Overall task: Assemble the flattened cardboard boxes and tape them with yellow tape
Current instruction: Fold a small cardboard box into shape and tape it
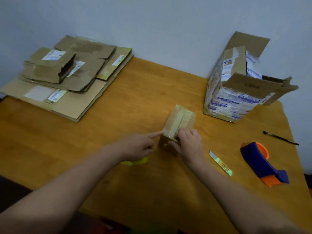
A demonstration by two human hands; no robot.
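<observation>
The small box (179, 120) stands in the middle of the worktop (135, 98), its top seam taped. The left hand (136, 146) presses one straight forefinger against the box's near left corner, its other fingers curled. The right hand (189, 144) grips the near end of the box. The yellow tape roll (135, 161) peeks out under the left wrist. The flattened boxes (67, 73) lie stacked far left, and a knife (221, 163) lies near right.

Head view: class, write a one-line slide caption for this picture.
Left hand touches a small cardboard box gripped by the right hand, on a wooden table near stacked flattened boxes.
</observation>
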